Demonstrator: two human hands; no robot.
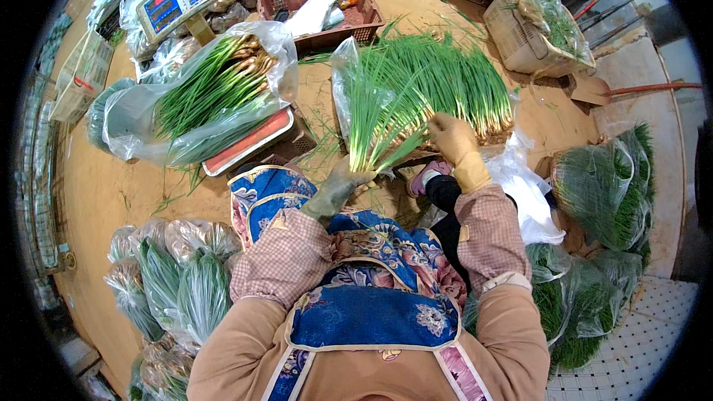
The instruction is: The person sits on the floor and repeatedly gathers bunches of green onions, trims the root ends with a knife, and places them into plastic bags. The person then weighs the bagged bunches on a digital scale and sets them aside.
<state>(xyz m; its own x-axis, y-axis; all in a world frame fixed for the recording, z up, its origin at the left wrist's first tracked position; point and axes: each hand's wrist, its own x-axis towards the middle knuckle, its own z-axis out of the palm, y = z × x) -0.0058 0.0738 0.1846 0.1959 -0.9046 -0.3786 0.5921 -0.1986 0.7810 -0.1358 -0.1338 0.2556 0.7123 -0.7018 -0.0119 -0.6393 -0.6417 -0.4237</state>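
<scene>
A small bunch of scallions (pixel 365 122) stands up from my left hand (pixel 338 187), which wears a grey-green glove and is closed round its lower end. The leaves fan out upward and away from me. To the right, my right hand (pixel 454 142), in a yellowish glove, has its fingers pinched together at the near edge of a broad scallion pile (pixel 445 78). Whatever lies between those fingertips is too small to make out. The pile's pale stems and brownish roots face me, its green tops pointing away.
At the left, an open plastic bag of scallions (pixel 215 85) lies on a scale, whose display (pixel 180 0) stands behind it. A brown crate (pixel 364 26) sits at the back. Bagged greens (pixel 186 282) flank me left and right (pixel 605 189). A shovel (pixel 594 90) lies far right.
</scene>
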